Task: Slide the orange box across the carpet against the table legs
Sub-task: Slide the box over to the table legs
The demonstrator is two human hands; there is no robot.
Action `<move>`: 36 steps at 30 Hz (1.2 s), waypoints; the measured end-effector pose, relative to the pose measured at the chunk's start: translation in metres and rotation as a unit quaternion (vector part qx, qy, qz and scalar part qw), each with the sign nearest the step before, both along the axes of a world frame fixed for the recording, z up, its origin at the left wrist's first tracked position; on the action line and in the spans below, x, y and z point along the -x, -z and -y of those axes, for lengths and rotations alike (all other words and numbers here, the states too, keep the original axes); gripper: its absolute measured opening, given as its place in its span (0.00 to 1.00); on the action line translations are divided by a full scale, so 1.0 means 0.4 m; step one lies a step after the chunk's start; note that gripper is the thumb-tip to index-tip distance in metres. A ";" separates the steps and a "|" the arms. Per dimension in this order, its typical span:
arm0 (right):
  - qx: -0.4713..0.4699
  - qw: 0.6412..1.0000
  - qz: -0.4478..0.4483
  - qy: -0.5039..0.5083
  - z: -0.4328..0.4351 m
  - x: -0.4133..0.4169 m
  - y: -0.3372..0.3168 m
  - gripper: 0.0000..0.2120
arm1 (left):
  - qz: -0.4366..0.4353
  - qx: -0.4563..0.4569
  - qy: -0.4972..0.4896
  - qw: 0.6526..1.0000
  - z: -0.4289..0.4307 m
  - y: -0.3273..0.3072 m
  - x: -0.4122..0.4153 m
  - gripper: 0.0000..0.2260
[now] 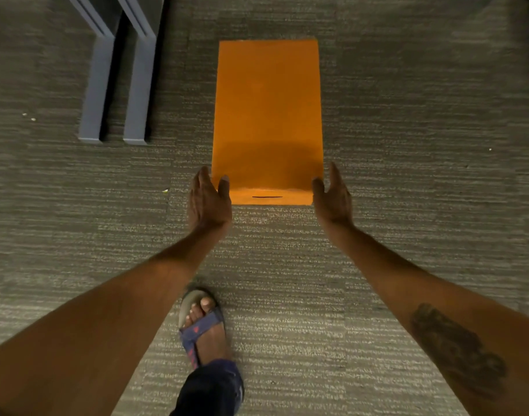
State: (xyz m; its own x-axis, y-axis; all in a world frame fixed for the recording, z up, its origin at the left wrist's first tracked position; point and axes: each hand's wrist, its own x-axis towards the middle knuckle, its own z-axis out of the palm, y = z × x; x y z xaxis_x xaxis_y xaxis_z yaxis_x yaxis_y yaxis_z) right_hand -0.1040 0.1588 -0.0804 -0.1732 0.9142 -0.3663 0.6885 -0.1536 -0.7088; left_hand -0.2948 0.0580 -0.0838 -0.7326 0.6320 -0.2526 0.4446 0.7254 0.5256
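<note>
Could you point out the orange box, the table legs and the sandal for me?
orange box (267,106): head view, middle of its top face.
table legs (137,94): head view, flat grey foot of the right-hand leg.
sandal (201,328): head view, blue strap across the foot.

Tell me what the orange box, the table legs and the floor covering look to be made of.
Orange box: likely cardboard with a matte finish; flat panels, folded edges and a thin slit in the near face suggest it.
Table legs: probably painted metal or laminate, grey and smooth; straight flat bars with crisp edges, so the look leaves it open.
Carpet: low-pile woven textile, grey-beige, with fine ribbed streaks.
</note>
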 end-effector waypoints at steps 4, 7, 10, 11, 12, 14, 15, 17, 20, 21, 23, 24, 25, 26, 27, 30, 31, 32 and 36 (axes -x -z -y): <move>0.020 0.999 0.000 0.026 -0.017 0.027 0.046 0.27 | 0.012 0.012 0.000 1.000 -0.026 0.040 0.035 0.27; 0.046 0.996 0.005 0.074 -0.036 0.052 0.085 0.23 | 0.051 0.008 -0.025 0.998 -0.045 0.068 0.052 0.25; 0.050 0.991 -0.052 0.112 -0.042 0.069 0.123 0.13 | 0.107 -0.031 -0.036 0.993 -0.052 0.098 0.068 0.20; 0.061 0.985 -0.085 0.136 -0.041 0.072 0.130 0.10 | 0.126 -0.042 -0.044 0.990 -0.053 0.105 0.074 0.19; 0.074 0.978 -0.117 0.156 -0.039 0.075 0.134 0.06 | 0.144 -0.058 -0.054 0.986 -0.056 0.110 0.080 0.18; 0.083 0.971 -0.156 0.161 -0.035 0.092 0.133 0.03 | 0.165 -0.103 -0.074 0.978 -0.064 0.113 0.098 0.16; 0.081 0.970 -0.170 0.155 -0.034 0.109 0.132 0.03 | 0.163 -0.125 -0.077 0.976 -0.070 0.111 0.115 0.15; 0.078 0.965 -0.197 0.153 -0.038 0.156 0.128 0.04 | 0.148 -0.154 -0.076 0.974 -0.089 0.104 0.162 0.15; 0.075 0.957 -0.231 0.162 -0.065 0.261 0.126 0.06 | 0.134 -0.153 -0.074 0.976 -0.128 0.099 0.269 0.16; 0.074 0.956 -0.234 0.164 -0.074 0.294 0.123 0.07 | 0.123 -0.147 -0.076 0.978 -0.139 0.099 0.305 0.17; 0.067 0.956 -0.237 0.162 -0.105 0.419 0.132 0.08 | 0.106 -0.152 -0.081 0.979 -0.173 0.111 0.429 0.18; 0.067 0.955 -0.241 0.158 -0.111 0.446 0.129 0.08 | 0.101 -0.162 -0.085 0.978 -0.179 0.117 0.455 0.18; 0.064 0.954 -0.247 0.157 -0.120 0.471 0.132 0.09 | 0.099 -0.167 -0.090 0.977 -0.185 0.122 0.480 0.17; 0.062 0.953 -0.250 0.158 -0.122 0.475 0.137 0.11 | 0.098 -0.166 -0.090 0.977 -0.185 0.122 0.482 0.18; 0.059 0.953 -0.253 0.158 -0.123 0.477 0.143 0.13 | 0.100 -0.164 -0.094 0.977 -0.184 0.122 0.480 0.18; 0.049 0.957 -0.244 0.150 -0.123 0.498 0.159 0.16 | 0.095 -0.177 -0.106 0.974 -0.177 0.130 0.497 0.15; 0.042 0.960 -0.236 0.145 -0.129 0.524 0.162 0.16 | 0.082 -0.179 -0.104 0.975 -0.180 0.134 0.522 0.15; 0.036 0.962 -0.229 0.141 -0.138 0.551 0.164 0.15 | 0.066 -0.178 -0.100 0.977 -0.187 0.138 0.548 0.15; 0.026 0.965 -0.228 0.129 -0.168 0.631 0.170 0.11 | 0.036 -0.184 -0.100 0.977 -0.206 0.149 0.617 0.13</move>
State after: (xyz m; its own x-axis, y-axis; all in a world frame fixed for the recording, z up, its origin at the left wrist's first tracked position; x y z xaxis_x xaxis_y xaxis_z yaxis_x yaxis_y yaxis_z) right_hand -0.3565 0.2260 -0.1483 -0.0951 0.9312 -0.3519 0.2412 -0.3214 -0.9157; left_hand -0.5417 0.1404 -0.1433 -0.8393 0.5361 -0.0907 0.2655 0.5497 0.7920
